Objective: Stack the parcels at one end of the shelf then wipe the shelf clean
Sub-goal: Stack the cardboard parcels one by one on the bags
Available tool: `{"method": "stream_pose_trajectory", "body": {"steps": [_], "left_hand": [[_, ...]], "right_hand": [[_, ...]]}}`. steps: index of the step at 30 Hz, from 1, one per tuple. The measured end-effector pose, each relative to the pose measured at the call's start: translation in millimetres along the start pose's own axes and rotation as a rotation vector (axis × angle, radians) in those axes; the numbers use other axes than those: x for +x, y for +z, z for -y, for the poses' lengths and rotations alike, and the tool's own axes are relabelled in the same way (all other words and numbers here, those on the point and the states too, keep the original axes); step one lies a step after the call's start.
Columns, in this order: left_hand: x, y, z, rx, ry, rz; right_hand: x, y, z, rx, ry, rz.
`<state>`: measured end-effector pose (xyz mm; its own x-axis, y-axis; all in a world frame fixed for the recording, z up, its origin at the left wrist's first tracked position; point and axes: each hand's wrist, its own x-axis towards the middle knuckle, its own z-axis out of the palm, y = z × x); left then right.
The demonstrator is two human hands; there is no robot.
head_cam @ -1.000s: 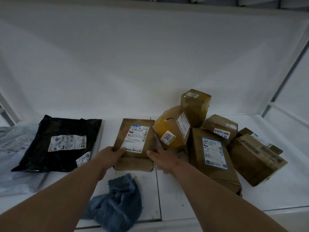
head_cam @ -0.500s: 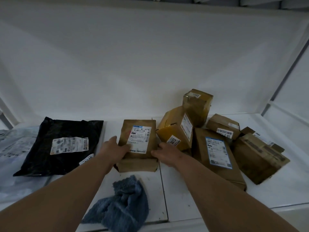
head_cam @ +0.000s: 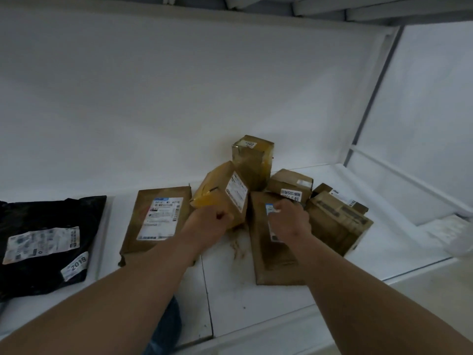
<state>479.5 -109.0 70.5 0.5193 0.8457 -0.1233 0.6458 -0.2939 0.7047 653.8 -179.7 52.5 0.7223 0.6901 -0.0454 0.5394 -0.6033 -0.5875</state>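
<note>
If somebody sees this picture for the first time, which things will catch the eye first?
First, the two hands: the left hand against the yellow box, the right hand on the flat brown parcel. Behind them, brown boxes lie in a heap, a tall box on top. At far left lies a black bag.

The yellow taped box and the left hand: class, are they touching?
Touching. The head view shows the left hand, fist closed, pressed against the lower front of the yellow taped box, with no gap visible between them.
</note>
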Motion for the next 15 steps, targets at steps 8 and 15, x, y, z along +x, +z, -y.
{"method": "stream_pose_trajectory", "body": {"steps": [8,15], "left_hand": [[2.3,73.9,-11.0,-0.365,-0.280,0.310],[1.0,95.8,-16.1,-0.548,-0.406,0.244]], "right_hand": [[6.6,1.2,-70.6,0.171,0.338,0.257],[1.8,-12.5,-72.0,0.390,0.294,0.339]]}}
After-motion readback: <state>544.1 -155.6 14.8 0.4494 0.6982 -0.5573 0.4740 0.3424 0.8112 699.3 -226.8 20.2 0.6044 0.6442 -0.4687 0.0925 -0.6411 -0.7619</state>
